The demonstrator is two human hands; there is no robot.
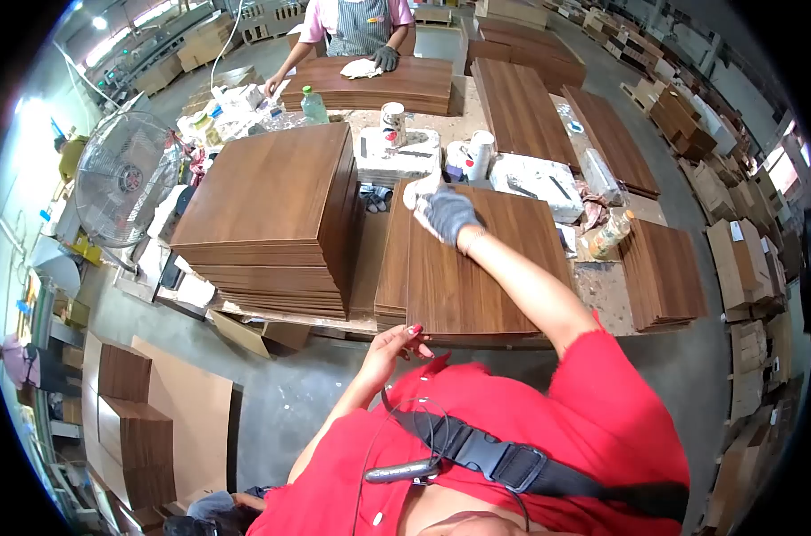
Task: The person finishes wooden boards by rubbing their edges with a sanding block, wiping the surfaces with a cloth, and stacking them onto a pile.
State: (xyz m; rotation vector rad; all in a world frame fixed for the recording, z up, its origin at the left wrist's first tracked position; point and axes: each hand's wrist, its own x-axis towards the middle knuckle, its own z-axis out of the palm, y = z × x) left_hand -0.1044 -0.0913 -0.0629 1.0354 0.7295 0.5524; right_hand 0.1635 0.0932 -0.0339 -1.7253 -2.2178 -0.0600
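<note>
My right hand [449, 215], in a grey glove, is closed on a white cloth [418, 193] and presses it near the far left corner of a brown wood-grain panel [481, 277]. That panel lies flat on top of a stack on the table. My left hand [389, 349] is bare, with its fingers loosely bent and apart. Its fingertips are at the panel's near left corner; whether they touch the edge is hard to see. A taller stack of similar panels [267, 192] stands to the left.
Across the table, a person in a striped apron [359, 27] has a gloved hand by a cloth on another panel stack [379, 89]. White foam blocks [538, 186], a can [393, 123] and bottles [611, 234] stand between stacks. A fan [127, 179] is at left.
</note>
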